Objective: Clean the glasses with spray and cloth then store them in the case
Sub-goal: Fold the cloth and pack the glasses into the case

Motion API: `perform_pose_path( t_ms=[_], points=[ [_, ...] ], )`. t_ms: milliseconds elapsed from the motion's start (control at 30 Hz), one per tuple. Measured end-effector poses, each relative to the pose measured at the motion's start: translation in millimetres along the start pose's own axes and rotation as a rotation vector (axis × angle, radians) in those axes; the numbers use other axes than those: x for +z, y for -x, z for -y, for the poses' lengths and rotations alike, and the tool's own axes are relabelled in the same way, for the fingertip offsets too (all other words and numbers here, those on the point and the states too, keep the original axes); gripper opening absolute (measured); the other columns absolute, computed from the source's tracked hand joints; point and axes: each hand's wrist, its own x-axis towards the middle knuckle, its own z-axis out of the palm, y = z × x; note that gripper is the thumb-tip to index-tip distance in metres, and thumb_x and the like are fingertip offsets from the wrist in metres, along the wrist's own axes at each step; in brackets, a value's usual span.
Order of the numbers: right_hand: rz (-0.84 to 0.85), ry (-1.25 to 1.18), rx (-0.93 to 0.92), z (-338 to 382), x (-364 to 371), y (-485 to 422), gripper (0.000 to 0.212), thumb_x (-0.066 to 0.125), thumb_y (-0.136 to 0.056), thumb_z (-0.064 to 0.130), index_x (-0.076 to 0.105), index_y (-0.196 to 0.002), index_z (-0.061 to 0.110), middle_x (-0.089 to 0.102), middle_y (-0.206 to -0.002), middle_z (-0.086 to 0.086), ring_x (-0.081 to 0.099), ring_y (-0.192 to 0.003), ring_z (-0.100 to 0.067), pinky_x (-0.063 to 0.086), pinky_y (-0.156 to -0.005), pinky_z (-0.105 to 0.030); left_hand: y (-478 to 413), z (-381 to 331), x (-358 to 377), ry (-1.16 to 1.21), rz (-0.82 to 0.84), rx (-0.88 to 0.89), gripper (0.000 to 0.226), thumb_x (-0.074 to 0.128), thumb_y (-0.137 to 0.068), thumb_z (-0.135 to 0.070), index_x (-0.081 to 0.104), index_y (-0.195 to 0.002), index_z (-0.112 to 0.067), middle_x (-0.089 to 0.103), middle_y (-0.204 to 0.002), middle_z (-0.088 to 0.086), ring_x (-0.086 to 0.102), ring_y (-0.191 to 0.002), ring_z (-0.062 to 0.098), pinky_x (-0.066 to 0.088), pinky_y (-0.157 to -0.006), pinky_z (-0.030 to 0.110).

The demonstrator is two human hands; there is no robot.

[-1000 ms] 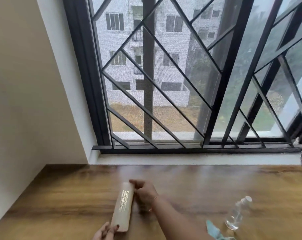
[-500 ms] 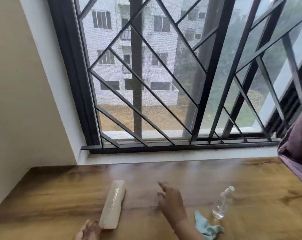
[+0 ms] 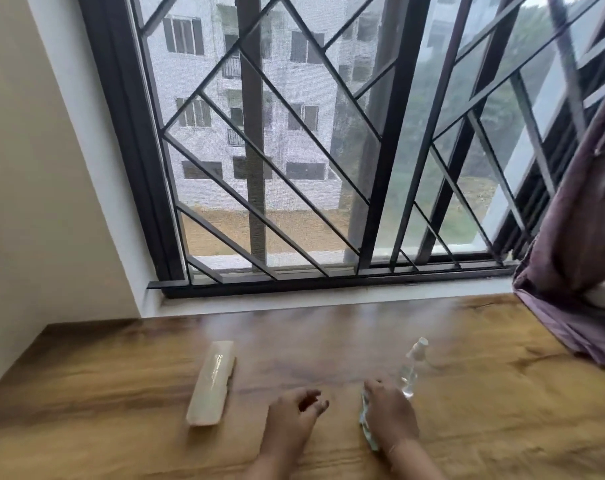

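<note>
Evidently setting up: right hand [image 3: 391,415] presses flat on the cloth [image 3: 366,426] beside the spray bottle [image 3: 410,370]; left hand [image 3: 292,415], fingers loosely curled, holds nothing; closed case [image 3: 211,382] lies toward the worktop's [image 3: 501,410] left edge.

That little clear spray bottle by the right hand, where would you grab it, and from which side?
Probably around the clear body of the spray bottle, below the white nozzle. It stands upright on the table, so fingers can wrap it from the near side, where the right hand already rests on the cloth. The narrow top seems less steady to grip.
</note>
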Motion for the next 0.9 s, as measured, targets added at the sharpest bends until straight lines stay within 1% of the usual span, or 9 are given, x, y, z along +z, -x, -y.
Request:
perform_pose_path(
  t_ms=[100, 267, 367, 433, 500, 567, 667, 800, 900],
  points=[
    [0.047, -0.068, 0.065, 1.0, -4.8, -3.0, 0.024, 0.044, -0.087, 0.019, 0.066, -0.095, 0.02, 0.067, -0.105, -0.003, 0.063, -0.099, -0.021, 0.047, -0.073, -0.025, 0.0, -0.1, 8.1, -0.07, 0.104, -0.023, 0.033, 0.074, -0.075, -0.022, 0.069, -0.105, -0.011, 0.068, -0.083, -0.001, 0.062, -0.08, 0.006, 0.045, -0.072, 0.009],
    [0.087, -0.275, 0.066, 8.8, -14.3, -12.0, 0.031, 0.05, -0.086, 0.013, 0.067, -0.112, 0.016, 0.066, -0.12, -0.005, 0.057, -0.115, -0.019, 0.042, -0.097, -0.023, -3.9, -5.6, 10.0, -0.056, 0.123, -0.049, 0.043, 0.075, -0.075, -0.025, 0.065, -0.114, -0.01, 0.069, -0.09, -0.002, 0.061, -0.083, 0.005, 0.045, -0.073, 0.014],
    [0.062, -0.504, 0.079, 21.8, -28.4, -14.0, 0.026, 0.056, -0.083, 0.006, 0.071, -0.105, 0.007, 0.07, -0.111, -0.01, 0.062, -0.108, -0.019, 0.043, -0.093, -0.02, -12.7, -15.0, 9.1, -0.066, 0.191, -0.031, 0.06, 0.075, -0.074, -0.027, 0.054, -0.128, -0.012, 0.062, -0.122, 0.004, 0.057, -0.11, 0.012, 0.044, -0.095, 0.024],
    [0.052, -0.701, 0.07, 33.4, -41.8, -11.9, 0.021, 0.061, -0.081, 0.003, 0.073, -0.098, 0.004, 0.073, -0.101, -0.013, 0.066, -0.098, -0.021, 0.049, -0.089, -0.026, -17.4, -28.1, 5.5, -0.108, 0.232, 0.031, 0.067, 0.076, -0.071, -0.028, 0.05, -0.132, -0.018, 0.057, -0.129, -0.001, 0.051, -0.12, 0.014, 0.041, -0.101, 0.029],
    [0.076, -0.909, 0.016, 47.1, -59.1, -7.7, 0.017, 0.062, -0.079, -0.003, 0.073, -0.091, 0.002, 0.073, -0.09, -0.014, 0.068, -0.089, -0.024, 0.055, -0.079, -0.032, -21.4, -41.1, 0.4, -0.094, 0.216, 0.107, 0.057, 0.071, -0.064, -0.031, 0.061, -0.119, -0.023, 0.067, -0.115, -0.001, 0.058, -0.109, 0.013, 0.045, -0.093, 0.032],
    [0.072, -1.009, -0.065, 60.0, -77.9, -5.6, 0.019, 0.061, -0.079, -0.008, 0.073, -0.086, 0.005, 0.072, -0.083, -0.011, 0.066, -0.081, -0.02, 0.055, -0.071, -0.026, -23.6, -52.5, -6.7, -0.021, 0.145, 0.144, 0.034, 0.063, -0.061, -0.03, 0.072, -0.092, -0.018, 0.073, -0.086, 0.005, 0.063, -0.082, 0.012, 0.049, -0.074, 0.034],
    [0.014, -1.024, -0.163, 76.0, -103.1, -6.9, 0.02, 0.06, -0.08, -0.008, 0.074, -0.088, 0.004, 0.072, -0.081, -0.01, 0.063, -0.074, -0.012, 0.053, -0.072, -0.025, -29.6, -63.8, -24.1, 0.071, 0.074, 0.168, 0.022, 0.063, -0.06, -0.029, 0.07, -0.066, -0.009, 0.059, -0.057, 0.002, 0.049, -0.058, 0.009, 0.038, -0.056, 0.03],
    [-0.037, -1.103, -0.197, 86.9, -124.2, -10.9, 0.021, 0.057, -0.081, -0.011, 0.073, -0.082, 0.002, 0.07, -0.072, -0.003, 0.062, -0.066, -0.009, 0.052, -0.062, -0.018, -35.9, -77.8, -52.1, 0.199, 0.12, 0.217, 0.009, 0.078, -0.062, -0.012, 0.072, -0.061, -0.019, 0.062, -0.054, -0.009, 0.056, -0.055, 0.006, 0.043, -0.053, 0.02],
    [-0.046, -1.145, -0.197, 88.7, -128.8, -12.1, 0.025, 0.053, -0.082, -0.012, 0.072, -0.077, 0.004, 0.068, -0.069, -0.001, 0.06, -0.063, -0.01, 0.051, -0.055, -0.019, -38.5, -79.6, -68.2, 0.251, 0.203, 0.183, 0.012, 0.081, -0.059, -0.003, 0.072, -0.067, -0.006, 0.064, -0.064, 0.004, 0.059, -0.063, 0.014, 0.046, -0.059, 0.024]
  ],
)
